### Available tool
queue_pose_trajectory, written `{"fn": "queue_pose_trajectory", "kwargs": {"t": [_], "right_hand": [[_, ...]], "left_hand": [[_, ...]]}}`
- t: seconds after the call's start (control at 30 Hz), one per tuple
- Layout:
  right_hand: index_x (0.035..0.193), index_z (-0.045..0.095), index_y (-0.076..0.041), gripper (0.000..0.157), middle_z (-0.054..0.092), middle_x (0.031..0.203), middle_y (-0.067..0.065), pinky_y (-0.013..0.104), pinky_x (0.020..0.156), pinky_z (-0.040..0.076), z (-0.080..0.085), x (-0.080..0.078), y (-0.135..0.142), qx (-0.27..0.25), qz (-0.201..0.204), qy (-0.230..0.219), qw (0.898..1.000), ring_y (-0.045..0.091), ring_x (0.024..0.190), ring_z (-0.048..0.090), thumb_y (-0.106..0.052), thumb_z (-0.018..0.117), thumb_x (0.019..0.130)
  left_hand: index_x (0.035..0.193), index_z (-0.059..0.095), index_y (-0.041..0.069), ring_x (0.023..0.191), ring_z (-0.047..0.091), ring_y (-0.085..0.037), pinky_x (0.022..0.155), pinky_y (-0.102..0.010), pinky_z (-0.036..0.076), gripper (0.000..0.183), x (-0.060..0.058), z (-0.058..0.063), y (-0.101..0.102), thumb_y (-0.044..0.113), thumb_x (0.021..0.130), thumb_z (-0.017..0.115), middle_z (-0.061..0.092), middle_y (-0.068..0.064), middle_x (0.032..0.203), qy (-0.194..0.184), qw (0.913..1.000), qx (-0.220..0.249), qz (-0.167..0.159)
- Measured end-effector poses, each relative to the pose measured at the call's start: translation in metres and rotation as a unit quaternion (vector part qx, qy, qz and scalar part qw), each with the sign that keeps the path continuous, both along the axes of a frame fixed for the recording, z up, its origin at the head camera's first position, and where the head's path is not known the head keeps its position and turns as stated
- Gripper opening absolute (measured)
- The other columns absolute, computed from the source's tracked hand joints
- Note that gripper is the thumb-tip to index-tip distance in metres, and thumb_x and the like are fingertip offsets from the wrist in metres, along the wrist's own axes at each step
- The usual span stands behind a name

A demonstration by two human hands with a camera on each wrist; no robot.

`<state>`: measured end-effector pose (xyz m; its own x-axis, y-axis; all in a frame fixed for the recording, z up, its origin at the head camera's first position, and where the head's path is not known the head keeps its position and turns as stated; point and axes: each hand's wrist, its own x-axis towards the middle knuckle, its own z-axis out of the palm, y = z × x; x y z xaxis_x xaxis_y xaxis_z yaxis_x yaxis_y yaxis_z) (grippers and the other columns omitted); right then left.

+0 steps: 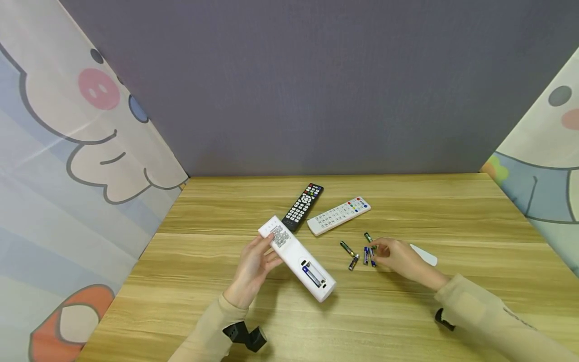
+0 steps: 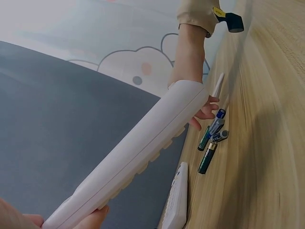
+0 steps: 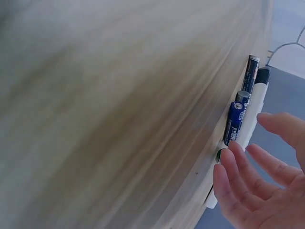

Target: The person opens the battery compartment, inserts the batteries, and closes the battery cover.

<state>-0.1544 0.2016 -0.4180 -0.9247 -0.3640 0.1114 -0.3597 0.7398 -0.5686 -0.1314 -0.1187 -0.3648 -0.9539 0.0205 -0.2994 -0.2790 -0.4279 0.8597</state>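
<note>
My left hand point(image 1: 253, 266) grips a white remote control point(image 1: 289, 247) near one end, its back turned up. The battery compartment has no cover on it, and one blue battery point(image 1: 312, 276) lies inside along one side. Over the loose batteries on the table is my right hand point(image 1: 400, 257), thumb and fingers parted. In the right wrist view its fingertips come right to a blue battery point(image 3: 233, 123), with nothing pinched between them. Another blue battery point(image 1: 366, 255) lies beside it. Green batteries point(image 1: 346, 248) and a dark one point(image 1: 353, 263) are scattered close by.
A black remote point(image 1: 304, 205) and a second white remote point(image 1: 339, 216) lie buttons up behind the batteries. To the right of my right hand is a flat white cover point(image 1: 424, 255). A grey panel point(image 1: 334, 90) rises at the table's back edge, with cartoon-printed cloth at both sides.
</note>
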Motion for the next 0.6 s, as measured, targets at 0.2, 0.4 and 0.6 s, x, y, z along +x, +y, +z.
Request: {"fn": "queue_pose_trajectory", "kwargs": {"t": [0.2,0.4,0.6], "right_hand": [[0.103,0.060,0.003,0.033,0.055,0.069,-0.006,0.018,0.048,0.044,-0.0031,-0.0016,-0.0007,0.009,-0.002,-0.007,1.000,0.005,0.060,0.049,-0.011,0.068,0.075],[0.104,0.059,0.005,0.036,0.051,0.065,-0.006,0.018,0.040,0.036,-0.0052,-0.0031,-0.0027,0.012,-0.009,-0.019,1.000,0.002,0.048,0.040,-0.014,0.068,0.075],[0.103,0.060,0.005,0.033,0.050,0.062,-0.005,0.019,0.040,0.035,-0.0071,-0.0048,-0.0054,0.014,-0.018,-0.029,0.999,0.004,0.048,0.039,-0.012,0.067,0.076]], "left_hand": [[0.126,0.037,-0.006,0.076,0.062,-0.019,0.073,-0.032,0.054,0.040,0.0000,-0.0008,0.0000,0.010,0.091,0.046,0.058,-0.007,0.093,0.002,1.0000,0.000,-0.001],[0.126,0.036,-0.006,0.076,0.063,-0.019,0.071,-0.031,0.054,0.040,0.0006,-0.0005,0.0007,0.011,0.091,0.045,0.060,-0.006,0.093,0.006,1.0000,0.003,-0.006],[0.126,0.035,-0.007,0.075,0.063,-0.018,0.069,-0.029,0.055,0.040,0.0007,-0.0009,0.0018,0.011,0.091,0.045,0.061,-0.004,0.091,0.004,1.0000,0.003,-0.005]]}}
